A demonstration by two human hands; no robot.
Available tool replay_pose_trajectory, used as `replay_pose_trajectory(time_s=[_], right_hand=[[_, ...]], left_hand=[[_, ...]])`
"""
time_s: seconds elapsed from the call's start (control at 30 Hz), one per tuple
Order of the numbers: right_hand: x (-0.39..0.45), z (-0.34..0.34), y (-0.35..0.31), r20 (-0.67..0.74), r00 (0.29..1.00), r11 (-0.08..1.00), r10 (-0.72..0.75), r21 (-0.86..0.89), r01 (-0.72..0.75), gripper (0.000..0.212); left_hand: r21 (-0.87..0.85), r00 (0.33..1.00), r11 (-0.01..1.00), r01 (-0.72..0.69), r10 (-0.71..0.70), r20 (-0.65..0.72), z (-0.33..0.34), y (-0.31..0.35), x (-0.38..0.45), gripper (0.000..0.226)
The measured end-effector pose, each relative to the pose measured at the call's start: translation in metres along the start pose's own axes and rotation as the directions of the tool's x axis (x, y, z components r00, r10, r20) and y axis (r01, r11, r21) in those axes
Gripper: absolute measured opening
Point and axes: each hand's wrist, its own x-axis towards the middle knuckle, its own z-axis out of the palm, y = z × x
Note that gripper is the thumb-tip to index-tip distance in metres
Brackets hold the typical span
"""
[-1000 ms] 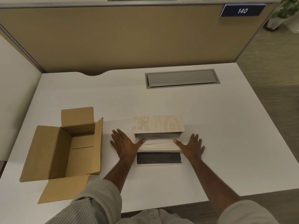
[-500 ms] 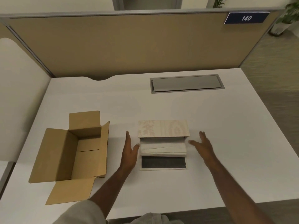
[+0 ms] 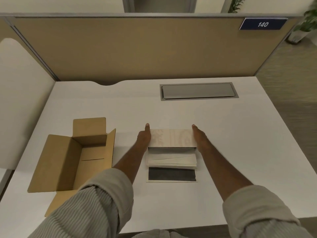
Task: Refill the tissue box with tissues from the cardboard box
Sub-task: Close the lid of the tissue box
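The cream patterned tissue box cover (image 3: pixel 172 138) stands on the white desk (image 3: pixel 223 143), open toward me. In front of it lies a stack of white tissues (image 3: pixel 171 159) on the box's dark base panel (image 3: pixel 171 175). My left hand (image 3: pixel 143 138) lies flat against the cover's left end and my right hand (image 3: pixel 199 136) against its right end, fingers straight, clasping the cover between them. The brown cardboard box (image 3: pixel 68 158) lies open at the left with its flaps spread, and I see no tissues inside it.
A grey cable hatch (image 3: pixel 198 91) is set into the desk at the back right. A tan partition (image 3: pixel 137 48) with a blue sign reading 140 (image 3: pixel 263 24) closes off the far edge. The desk's right edge drops to carpeted floor.
Both hands have left the tissue stack and moved forward along the box's sides. They now press against the two ends of the cover. The tissues stay in place.
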Motion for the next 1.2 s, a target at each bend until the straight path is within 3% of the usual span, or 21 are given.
replay_pose_trajectory(time_s=[0.23, 0.43, 0.57, 0.7, 0.97, 1.2], right_hand=[[-0.018, -0.007, 0.018, -0.057, 0.998, 0.999, -0.033, 0.01, 0.033, 0.064], [-0.063, -0.028, 0.065, 0.009, 0.983, 0.976, -0.185, 0.116, 0.183, 0.017], [-0.083, -0.031, 0.103, 0.04, 0.966, 0.96, -0.256, 0.129, 0.249, 0.029], [-0.087, -0.028, 0.126, 0.052, 0.961, 0.951, -0.273, 0.168, 0.261, 0.04], [-0.085, -0.034, 0.134, 0.099, 0.947, 0.947, -0.305, 0.14, 0.29, 0.041], [-0.084, -0.04, 0.136, 0.114, 0.94, 0.946, -0.323, 0.079, 0.315, 0.058]], left_hand=[[-0.007, 0.997, 0.997, -0.081, 0.081, -0.005, -0.001, -0.016, -0.009, 0.062], [0.002, 0.911, 0.912, -0.411, 0.411, 0.026, -0.01, -0.082, -0.049, 0.055], [-0.043, 0.834, 0.834, -0.549, 0.551, 0.041, -0.009, -0.127, -0.072, 0.053], [-0.007, 0.81, 0.812, -0.583, 0.582, 0.075, -0.007, -0.158, -0.081, 0.056], [0.196, 0.792, 0.768, -0.609, 0.598, 0.119, -0.01, -0.165, -0.078, 0.069], [0.388, 0.76, 0.672, -0.63, 0.638, 0.129, -0.012, -0.171, -0.076, 0.071]])
